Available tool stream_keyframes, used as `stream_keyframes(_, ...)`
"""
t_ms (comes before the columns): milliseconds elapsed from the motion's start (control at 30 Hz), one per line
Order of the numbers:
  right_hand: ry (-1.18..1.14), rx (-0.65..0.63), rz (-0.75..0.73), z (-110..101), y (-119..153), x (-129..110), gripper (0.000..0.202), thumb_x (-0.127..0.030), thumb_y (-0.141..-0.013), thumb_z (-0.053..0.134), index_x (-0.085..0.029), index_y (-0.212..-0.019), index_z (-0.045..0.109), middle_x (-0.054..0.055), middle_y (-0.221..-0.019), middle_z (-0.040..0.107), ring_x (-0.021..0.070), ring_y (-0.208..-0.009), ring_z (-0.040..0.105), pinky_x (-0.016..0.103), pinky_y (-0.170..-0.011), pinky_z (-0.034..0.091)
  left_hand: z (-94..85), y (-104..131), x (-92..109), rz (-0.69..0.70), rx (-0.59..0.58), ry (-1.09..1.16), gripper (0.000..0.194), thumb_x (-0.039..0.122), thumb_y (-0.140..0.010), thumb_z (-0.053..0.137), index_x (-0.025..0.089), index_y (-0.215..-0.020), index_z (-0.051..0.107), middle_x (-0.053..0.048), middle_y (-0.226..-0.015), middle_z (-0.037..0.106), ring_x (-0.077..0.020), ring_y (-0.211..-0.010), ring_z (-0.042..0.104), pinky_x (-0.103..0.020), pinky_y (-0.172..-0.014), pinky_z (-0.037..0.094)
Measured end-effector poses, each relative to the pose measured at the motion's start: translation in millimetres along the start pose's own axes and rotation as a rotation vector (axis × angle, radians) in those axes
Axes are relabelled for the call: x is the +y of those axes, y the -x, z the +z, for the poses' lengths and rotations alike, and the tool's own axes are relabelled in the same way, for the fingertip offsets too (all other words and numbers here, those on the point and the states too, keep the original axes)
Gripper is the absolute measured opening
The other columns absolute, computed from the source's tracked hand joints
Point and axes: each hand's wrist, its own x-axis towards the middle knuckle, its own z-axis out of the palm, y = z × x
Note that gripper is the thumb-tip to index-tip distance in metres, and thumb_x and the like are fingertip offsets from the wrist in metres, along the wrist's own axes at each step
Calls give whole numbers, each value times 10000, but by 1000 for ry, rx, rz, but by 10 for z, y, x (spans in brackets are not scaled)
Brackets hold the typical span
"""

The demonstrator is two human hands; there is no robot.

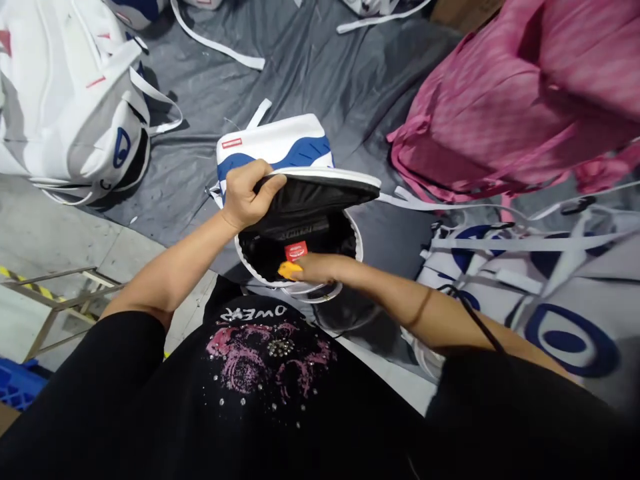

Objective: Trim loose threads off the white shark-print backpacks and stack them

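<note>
A white and blue backpack [280,137] lies unzipped on grey sheeting in front of me, its black lining showing. My left hand [247,193] pinches the edge of the raised lid [325,190] and holds it up. Inside the mouth of the bag, my right hand [317,268] is closed around a small yellow-orange object [290,270], mostly covered by the fingers. Right above that object a red label [296,251] shows against the dark lining. The bottom of the bag's inside is too dark to make out.
Pink backpacks [490,113] are heaped at the right, with white and blue bags [565,287] below them. Another white backpack [75,100] stands at the left. Loose white straps [220,47] trail across the grey sheeting [300,73]. A blue crate [20,383] sits at the lower left.
</note>
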Motion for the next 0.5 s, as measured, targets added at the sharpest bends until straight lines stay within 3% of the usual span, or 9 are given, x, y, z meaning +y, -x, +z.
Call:
stream_keyframes(67, -69, 76, 31, -2, 66, 103, 364, -451, -996, 507, -189, -1167, 693, 93, -962, 757, 207, -734, 698, 258, -618, 490, 14, 64, 79, 6, 20, 48, 560, 742, -894, 492, 238, -650, 500, 3, -583, 448, -171, -618, 536, -349, -609, 414)
stream_keyframes(200, -103, 552, 175, -272, -264, 148, 454, -457, -1035, 396, -177, -1315, 617, 172, -1201, 713, 283, -1070, 689, 295, -814, 511, 76, 147, 264, 68, 22, 103, 533, 693, -929, 478, 232, -661, 492, 11, -567, 445, -152, -576, 490, -341, -579, 383)
stream_keyframes(300, -32, 698, 388, -468, -453, 203, 466, -357, -1051, 340, -131, -1403, 546, 234, -1279, 664, 311, -1180, 650, 331, -864, 507, 38, 97, 204, 74, 13, 87, 524, 690, -922, 494, 233, -665, 488, 12, -569, 437, -152, -574, 484, -341, -586, 383)
stream_keyframes(367, 11, 772, 502, -422, -300, 299, 493, -361, -1052, 330, -130, -1462, 480, 236, -1254, 672, 312, -1156, 666, 353, -865, 515, -5, 18, 84, 43, 33, 80, 518, 699, -908, 513, 236, -676, 489, 9, -589, 441, -161, -608, 508, -342, -612, 398)
stream_keyframes(433, 48, 677, 555, -233, 45, 388, 514, -444, -1035, 375, -138, -1418, 528, 226, -1173, 702, 323, -1094, 690, 377, -847, 530, -19, -58, -32, 23, 49, 90, 514, 706, -886, 546, 239, -680, 487, 5, -605, 443, -173, -648, 534, -343, -636, 413)
stream_keyframes(500, 36, 435, 512, -7, 423, 429, 510, -527, -996, 457, -150, -1284, 642, 202, -1049, 733, 320, -991, 715, 380, -795, 547, 15, -94, -91, 34, 39, 106, 508, 701, -879, 562, 241, -677, 485, 0, -608, 443, -184, -670, 555, -347, -648, 427)
